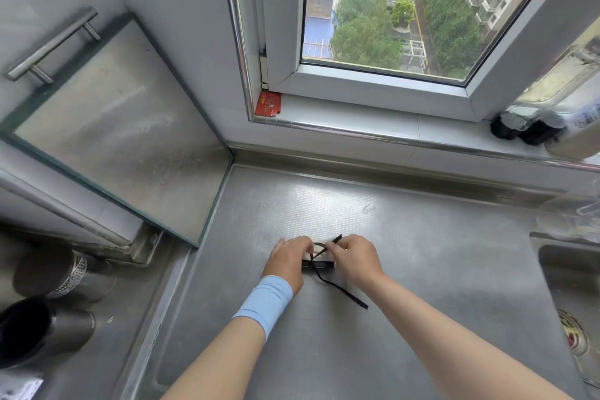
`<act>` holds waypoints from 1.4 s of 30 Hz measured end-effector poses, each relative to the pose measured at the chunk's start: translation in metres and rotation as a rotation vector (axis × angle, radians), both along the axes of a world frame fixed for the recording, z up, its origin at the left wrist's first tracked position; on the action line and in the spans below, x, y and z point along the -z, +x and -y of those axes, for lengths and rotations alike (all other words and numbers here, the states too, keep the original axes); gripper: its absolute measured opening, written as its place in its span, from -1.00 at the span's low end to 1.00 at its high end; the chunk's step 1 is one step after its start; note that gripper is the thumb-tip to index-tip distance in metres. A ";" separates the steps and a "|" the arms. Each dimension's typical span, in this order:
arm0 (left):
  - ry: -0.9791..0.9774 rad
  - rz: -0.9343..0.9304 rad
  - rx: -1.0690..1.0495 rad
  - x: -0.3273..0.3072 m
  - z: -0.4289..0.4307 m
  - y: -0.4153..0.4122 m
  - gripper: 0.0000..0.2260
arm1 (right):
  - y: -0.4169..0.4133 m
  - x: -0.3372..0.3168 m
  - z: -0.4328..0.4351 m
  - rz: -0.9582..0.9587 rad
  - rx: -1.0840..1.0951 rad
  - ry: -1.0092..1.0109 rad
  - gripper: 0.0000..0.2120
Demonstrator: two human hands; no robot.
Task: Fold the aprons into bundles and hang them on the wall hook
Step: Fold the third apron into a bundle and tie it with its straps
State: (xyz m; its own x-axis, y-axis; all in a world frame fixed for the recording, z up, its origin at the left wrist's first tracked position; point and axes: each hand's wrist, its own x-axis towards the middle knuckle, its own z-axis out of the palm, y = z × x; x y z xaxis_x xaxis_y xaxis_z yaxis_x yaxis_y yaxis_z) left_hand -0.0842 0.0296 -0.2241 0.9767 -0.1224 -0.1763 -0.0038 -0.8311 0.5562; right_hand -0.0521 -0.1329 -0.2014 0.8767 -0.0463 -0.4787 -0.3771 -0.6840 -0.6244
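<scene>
- Two metal cups stand at the far left, well apart from the work.
- The left hand, which has a light blue band on the wrist, has its fingers bent over the left end of the apron bundle and grips it. I cannot tell if they also pinch the strap.
- The apron bundle lies on the steel counter, in the middle, between the two hands. It looks small, flat and tightly folded, pale with a dark near edge, and the hands hide most of it.
- The black strap crosses over the bundle. One short end points up and far, and one long end lies loose on the counter toward the near right.
- The right hand pinches the strap at the top of the bundle with thumb and fingertips.
- I think the knot is not yet tight. If one hand lets go too early, the strap can slip and the folds can spring open.
- The long loose end can also be pulled out by accident, so the bundle has no loop for hanging.
- The sink is at the right, near enough that a pushed bundle may fall in.
</scene>
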 end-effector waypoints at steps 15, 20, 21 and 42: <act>0.185 0.093 -0.140 0.008 0.000 -0.015 -0.86 | 0.007 -0.009 -0.011 0.026 -0.331 -0.016 -0.87; 0.260 -0.246 -0.372 0.003 0.013 -0.013 -0.66 | 0.007 -0.008 -0.013 0.104 -0.533 -0.087 -0.78; 0.183 -0.342 -0.409 0.002 0.015 -0.013 -0.69 | 0.007 -0.006 -0.014 0.115 -0.587 -0.107 -0.74; -0.209 -0.521 -0.566 -0.006 0.023 -0.010 -0.78 | 0.014 0.009 -0.016 -0.004 -0.259 -0.139 -0.83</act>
